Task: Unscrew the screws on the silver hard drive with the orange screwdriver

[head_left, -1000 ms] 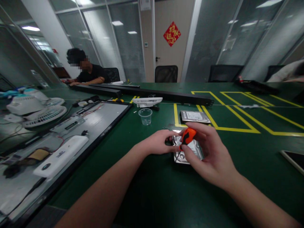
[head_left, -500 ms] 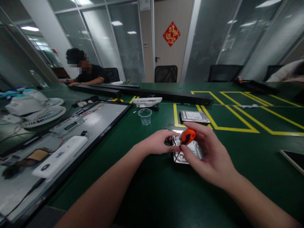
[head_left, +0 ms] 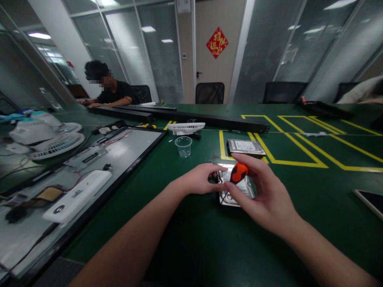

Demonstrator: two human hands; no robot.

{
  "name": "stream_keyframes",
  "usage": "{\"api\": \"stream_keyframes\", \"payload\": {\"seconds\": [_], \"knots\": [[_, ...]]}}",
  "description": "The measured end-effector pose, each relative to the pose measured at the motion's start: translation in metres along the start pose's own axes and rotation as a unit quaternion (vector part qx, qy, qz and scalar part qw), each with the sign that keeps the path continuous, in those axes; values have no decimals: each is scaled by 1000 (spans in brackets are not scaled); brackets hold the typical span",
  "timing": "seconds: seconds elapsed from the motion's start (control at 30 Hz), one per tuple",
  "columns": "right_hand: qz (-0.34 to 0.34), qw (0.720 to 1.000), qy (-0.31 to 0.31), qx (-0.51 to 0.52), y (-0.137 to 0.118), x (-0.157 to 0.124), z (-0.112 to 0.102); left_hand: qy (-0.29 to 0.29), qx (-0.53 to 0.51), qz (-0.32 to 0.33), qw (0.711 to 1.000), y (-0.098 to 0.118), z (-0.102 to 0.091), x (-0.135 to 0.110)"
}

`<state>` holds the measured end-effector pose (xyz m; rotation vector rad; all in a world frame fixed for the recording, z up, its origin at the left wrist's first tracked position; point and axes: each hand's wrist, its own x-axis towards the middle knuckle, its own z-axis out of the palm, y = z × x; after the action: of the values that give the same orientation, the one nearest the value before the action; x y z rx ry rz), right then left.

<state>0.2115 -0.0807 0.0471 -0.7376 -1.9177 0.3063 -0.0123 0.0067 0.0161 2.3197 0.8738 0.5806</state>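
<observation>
A silver hard drive (head_left: 231, 198) lies on the green table in front of me, partly covered by both hands. My left hand (head_left: 199, 179) holds it at its left side, thumb and forefinger reaching onto its top. In my right hand (head_left: 265, 191) is an orange-and-black screwdriver (head_left: 239, 173), pinched by the handle between thumb and fingers. Its shaft slants down and left to the drive's near left part; the contact at its tip is too small to make out. A second hard drive (head_left: 245, 147) rests just beyond, beside yellow tape.
A clear plastic cup (head_left: 183, 148) and a white fan part (head_left: 187, 128) stand beyond my left hand. Left is a large black-framed panel (head_left: 143, 139) bearing electronics and a white device (head_left: 77, 196). A phone (head_left: 371, 201) lies right. A person (head_left: 110, 91) sits across the table.
The screwdriver handle has turned a little in my right fingers, and my right thumb has shifted slightly. My left hand stays in place on the drive.
</observation>
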Motion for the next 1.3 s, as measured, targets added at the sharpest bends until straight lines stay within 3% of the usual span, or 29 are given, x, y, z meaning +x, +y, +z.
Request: {"api": "stream_keyframes", "payload": {"seconds": [0.4,1.3], "knots": [[23,999,-8,44,1,-2,0,7,0,4,1000,-2,1,1],[-9,1000,6,0,1,1,0,-3,-4,13,1000,-1,0,0]]}}
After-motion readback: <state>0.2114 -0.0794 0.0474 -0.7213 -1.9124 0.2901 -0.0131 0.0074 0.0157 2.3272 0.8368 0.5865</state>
